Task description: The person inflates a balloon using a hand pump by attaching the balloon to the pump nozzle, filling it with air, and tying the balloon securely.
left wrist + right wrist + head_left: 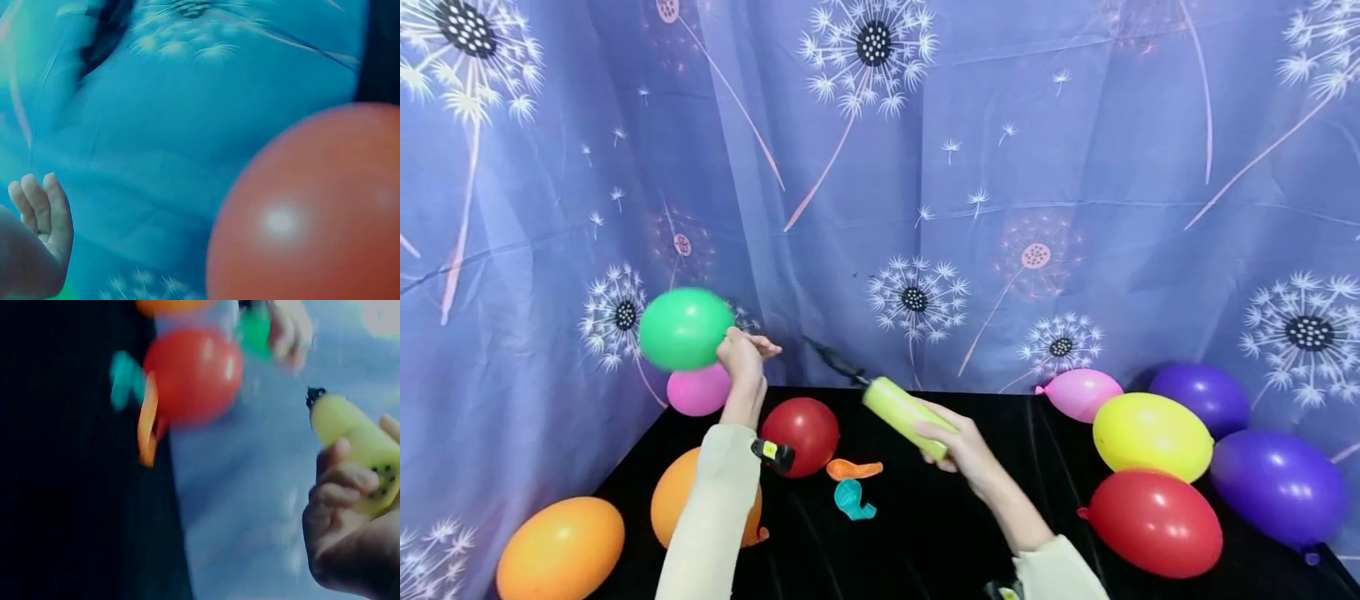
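My left hand point(743, 360) pinches an inflated green balloon point(687, 327) at its neck end, with other fingers extended; in the left wrist view only the hand point(47, 231) shows, the balloon mostly out of frame. My right hand point(962, 442) grips a yellow-green balloon pump point(904, 415) whose black nozzle point(835, 360) points up and left towards the left hand. A gap separates nozzle and balloon. The right wrist view shows fingers curled round the pump point(350, 428). Below, on the black cloth, lie a flat orange balloon point(853, 470) and a flat teal balloon point(853, 500).
Inflated balloons lie left: a red one point(802, 437), a pink one point(698, 392) and orange ones point(561, 547). At right sit yellow point(1152, 437), red point(1155, 522), pink point(1082, 393) and purple balloons point(1277, 486). A blue dandelion-print curtain point(985, 167) hangs behind the black cloth point(940, 533).
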Demonstrator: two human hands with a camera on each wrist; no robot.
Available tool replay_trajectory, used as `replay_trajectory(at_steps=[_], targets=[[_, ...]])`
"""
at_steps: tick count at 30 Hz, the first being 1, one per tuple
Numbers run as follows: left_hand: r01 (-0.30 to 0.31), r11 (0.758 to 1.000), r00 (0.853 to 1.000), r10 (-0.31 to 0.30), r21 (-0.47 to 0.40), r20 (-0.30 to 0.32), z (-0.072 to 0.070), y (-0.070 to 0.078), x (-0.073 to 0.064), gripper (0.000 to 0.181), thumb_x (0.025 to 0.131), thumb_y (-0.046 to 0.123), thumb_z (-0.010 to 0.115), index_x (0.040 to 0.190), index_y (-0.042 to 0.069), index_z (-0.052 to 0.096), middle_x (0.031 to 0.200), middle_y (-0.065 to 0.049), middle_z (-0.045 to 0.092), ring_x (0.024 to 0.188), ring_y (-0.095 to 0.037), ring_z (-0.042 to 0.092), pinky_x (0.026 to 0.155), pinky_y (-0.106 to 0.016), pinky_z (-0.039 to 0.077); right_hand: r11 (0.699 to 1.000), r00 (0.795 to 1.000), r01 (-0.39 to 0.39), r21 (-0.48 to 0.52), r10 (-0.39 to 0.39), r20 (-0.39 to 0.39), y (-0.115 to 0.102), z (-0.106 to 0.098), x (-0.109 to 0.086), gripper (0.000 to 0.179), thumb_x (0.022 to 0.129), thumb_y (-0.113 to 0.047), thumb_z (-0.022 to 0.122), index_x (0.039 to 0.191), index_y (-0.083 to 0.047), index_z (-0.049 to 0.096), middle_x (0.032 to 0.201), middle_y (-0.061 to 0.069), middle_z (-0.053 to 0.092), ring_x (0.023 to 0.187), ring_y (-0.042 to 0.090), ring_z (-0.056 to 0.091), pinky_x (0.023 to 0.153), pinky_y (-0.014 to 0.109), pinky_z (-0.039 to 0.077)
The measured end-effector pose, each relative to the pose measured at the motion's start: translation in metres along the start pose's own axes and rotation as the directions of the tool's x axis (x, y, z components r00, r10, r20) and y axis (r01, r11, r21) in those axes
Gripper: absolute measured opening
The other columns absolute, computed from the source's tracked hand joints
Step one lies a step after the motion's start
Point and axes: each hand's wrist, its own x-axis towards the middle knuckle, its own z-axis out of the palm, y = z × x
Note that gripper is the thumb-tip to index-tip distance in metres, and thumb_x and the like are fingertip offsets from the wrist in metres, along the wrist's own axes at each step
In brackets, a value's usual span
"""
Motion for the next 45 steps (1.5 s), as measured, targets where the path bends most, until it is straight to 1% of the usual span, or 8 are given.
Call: replay_trajectory(at_steps=[3,7,19,26,30,33,38,45], targets=[[-0.009,0.999,0.988,0.001,0.051,0.152,0.005,-0.009,-0.021,0.055,0.102,0.008,0.027,0.054,0.010,0.052,0.045,0.004,0.058,0.037,-0.007,0.058,0.044,-0.023,0.053,0.995,0.998,-0.056,-0.086,0.054,-0.023,0.022,-0.034,-0.009,0.049,0.092,-0.024,0.061,0.135,-0.002,0.051,0.063,0.002,0.058,0.052,0.008,0.051,0.047,0.019,0.039],[0.036,0.998,0.944,-0.050,0.050,0.327,0.015,-0.023,-0.054,0.046,0.103,0.011,0.029,0.063,0.010,0.050,0.051,0.003,0.064,0.040,-0.009,0.059,0.048,-0.025,0.055,0.967,0.987,-0.158,-0.199,0.150,-0.056,0.048,-0.058,-0.014,0.053,0.091,-0.031,0.065,0.128,0.004,0.050,0.073,0.005,0.068,0.066,0.013,0.062,0.059,0.025,0.050],[0.175,0.984,0.808,-0.163,0.035,0.567,0.047,-0.058,-0.122,0.040,0.108,0.025,0.031,0.077,0.013,0.054,0.090,-0.010,0.077,0.066,-0.009,0.066,0.073,-0.028,0.058,0.842,0.956,-0.275,-0.463,0.191,-0.221,0.077,-0.099,-0.022,0.054,0.086,-0.036,0.070,0.121,0.004,0.060,0.102,0.010,0.067,0.082,0.013,0.058,0.071,0.027,0.047],[0.184,0.983,0.834,-0.146,-0.018,0.531,0.059,-0.069,-0.142,0.042,0.107,0.031,0.031,0.080,0.014,0.059,0.122,-0.023,0.067,0.104,-0.014,0.065,0.092,-0.031,0.051,0.799,0.981,-0.103,-0.593,-0.015,-0.191,0.072,-0.087,-0.016,0.057,0.086,-0.028,0.072,0.129,0.005,0.055,0.123,0.025,0.063,0.110,0.036,0.061,0.091,0.046,0.051],[0.204,0.979,0.822,-0.168,-0.007,0.544,0.062,-0.075,-0.146,0.042,0.107,0.031,0.031,0.081,0.017,0.060,0.131,-0.021,0.062,0.115,-0.014,0.059,0.095,-0.029,0.047,0.802,0.944,0.071,-0.594,-0.246,-0.220,0.056,-0.051,-0.002,0.043,0.087,-0.018,0.071,0.124,0.002,0.061,0.116,0.022,0.068,0.108,0.032,0.064,0.094,0.047,0.051],[0.217,0.976,0.819,-0.192,0.018,0.541,0.064,-0.079,-0.147,0.041,0.107,0.030,0.032,0.080,0.018,0.060,0.133,-0.020,0.060,0.113,-0.014,0.058,0.096,-0.029,0.046,0.861,0.911,0.166,-0.480,-0.320,-0.259,0.035,-0.022,0.007,0.028,0.090,-0.012,0.068,0.114,0.001,0.067,0.105,0.018,0.071,0.094,0.012,0.066,0.086,0.030,0.055],[0.218,0.976,0.810,-0.196,0.027,0.553,0.064,-0.083,-0.150,0.040,0.106,0.030,0.035,0.081,0.018,0.063,0.141,-0.021,0.054,0.133,-0.024,0.046,0.097,-0.027,0.040,0.964,0.920,0.199,-0.178,-0.246,-0.304,0.002,0.014,0.018,0.025,0.095,-0.012,0.061,0.113,0.005,0.066,0.098,0.017,0.071,0.080,-0.004,0.061,0.071,0.017,0.053],[0.226,0.973,0.794,-0.204,0.034,0.573,0.061,-0.085,-0.148,0.043,0.105,0.033,0.037,0.097,0.005,0.069,0.152,-0.013,0.044,0.148,-0.030,0.027,0.098,-0.020,0.038,0.990,0.940,0.037,0.133,0.010,-0.341,-0.014,0.041,0.034,0.026,0.096,-0.024,0.061,0.107,-0.002,0.068,0.078,-0.010,0.062,0.074,0.002,0.058,0.067,0.019,0.051]])
